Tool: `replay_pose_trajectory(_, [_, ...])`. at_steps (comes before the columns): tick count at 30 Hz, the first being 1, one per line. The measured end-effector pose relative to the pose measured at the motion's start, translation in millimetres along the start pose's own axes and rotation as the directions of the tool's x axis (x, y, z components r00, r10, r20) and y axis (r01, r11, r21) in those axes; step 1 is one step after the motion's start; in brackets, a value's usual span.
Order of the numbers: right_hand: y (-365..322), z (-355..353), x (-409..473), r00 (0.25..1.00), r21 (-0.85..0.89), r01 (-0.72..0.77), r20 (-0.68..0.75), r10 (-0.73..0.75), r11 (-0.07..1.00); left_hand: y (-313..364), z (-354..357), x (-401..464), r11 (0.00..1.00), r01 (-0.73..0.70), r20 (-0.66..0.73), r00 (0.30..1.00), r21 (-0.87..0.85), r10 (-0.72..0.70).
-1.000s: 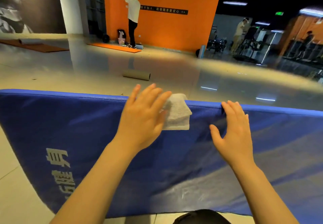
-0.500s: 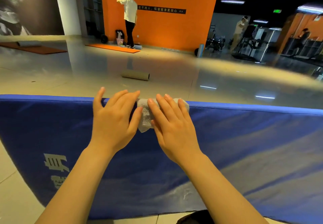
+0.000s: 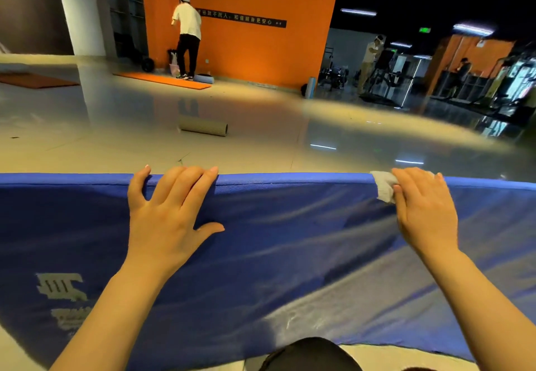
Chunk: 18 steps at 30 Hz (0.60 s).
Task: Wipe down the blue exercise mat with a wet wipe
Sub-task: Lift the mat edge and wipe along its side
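- The blue exercise mat (image 3: 290,240) fills the lower half of the frame. Its far edge runs straight across the middle, its surface shows glossy streaks, and pale printed characters sit at lower left.
- The wet wipe (image 3: 383,186), white and crumpled, lies on the mat's far edge at right of centre, mostly hidden under the fingers.
- The right hand (image 3: 425,211) presses on the wipe, fingers laid close together and slightly bent over the mat's edge. Whether the thumb pinches the wipe cannot be told.
- The left hand (image 3: 168,217) rests flat on the mat left of centre, fingers straight and reaching the far edge, thumb splayed out to the right, holding nothing.
- No container can be made out near the mat. On the glossy floor beyond lies a rolled grey mat (image 3: 203,128), with an orange mat (image 3: 162,80) further back at upper centre.
- A person in a white shirt (image 3: 187,34) stands at the orange wall (image 3: 246,46).
- Half a second ago both hands met over the wipe at the centre of the edge. Now the wipe and right hand are far to the right, and the left hand sits alone on the mat.
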State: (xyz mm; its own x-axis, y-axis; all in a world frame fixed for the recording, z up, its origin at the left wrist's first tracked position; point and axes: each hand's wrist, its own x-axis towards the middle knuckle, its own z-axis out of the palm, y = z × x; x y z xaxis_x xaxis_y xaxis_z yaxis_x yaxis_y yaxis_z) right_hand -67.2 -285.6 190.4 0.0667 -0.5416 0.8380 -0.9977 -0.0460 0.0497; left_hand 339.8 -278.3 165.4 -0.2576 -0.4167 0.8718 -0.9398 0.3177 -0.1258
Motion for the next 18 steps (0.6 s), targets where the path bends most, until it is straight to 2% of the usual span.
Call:
replay_pose_trajectory(2, [-8,5,5,1.000,0.045,0.013,0.025,-0.014,0.999,4,4,1,1.000,0.022,-0.025,0.999,0.011,-0.022])
replay_pose_trajectory(4, [-35,11,12,0.998,0.163,0.047,0.044,-0.055,0.986,7,8,1,0.999,0.039,-0.044,0.998,0.018,-0.038])
replay_pose_trajectory(8, [-131,14,24,0.983,0.381,0.173,-0.013,-0.181,0.908,9,11,2,0.998,0.063,-0.060,0.996,0.001,-0.063])
replay_pose_trajectory(10, [-169,11,23,0.967,0.409,0.245,-0.034,-0.254,0.879,9,11,1,0.997,0.079,-0.048,0.996,-0.023,-0.080])
replay_pose_trajectory(12, [-177,9,24,0.943,0.380,0.316,-0.025,-0.332,0.869,9,10,-2,0.993,0.117,-0.024,0.993,-0.032,-0.117])
replay_pose_trajectory(15, [-161,12,28,0.918,0.342,0.375,-0.013,-0.395,0.861,10,8,-12,0.972,0.230,0.005,0.973,-0.049,-0.230])
replay_pose_trajectory(18, [-155,14,27,0.917,0.349,0.383,-0.030,-0.398,0.855,9,4,-20,0.878,0.463,0.012,0.885,-0.121,-0.465])
